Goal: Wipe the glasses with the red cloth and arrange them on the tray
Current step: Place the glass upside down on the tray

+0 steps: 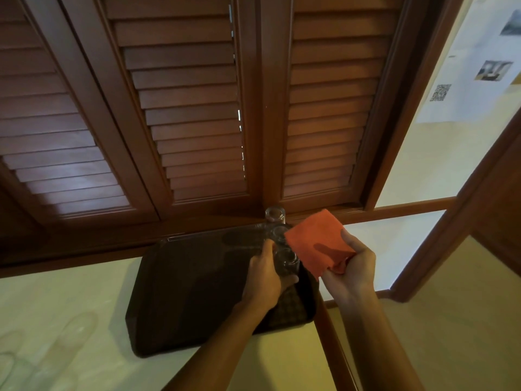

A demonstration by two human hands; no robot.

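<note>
A dark brown tray lies on a pale counter. My left hand grips a clear glass over the tray's right side. Just to the right, my right hand pinches a folded red cloth, held up beside the glass. A second clear glass stands at the tray's far right corner, partly behind the cloth. A third glass stands beyond the tray against the wooden sill.
Brown louvred wooden shutters rise right behind the counter. The pale counter top stretches left of the tray. A wooden frame edge bounds the counter on the right, with a wall and door frame beyond.
</note>
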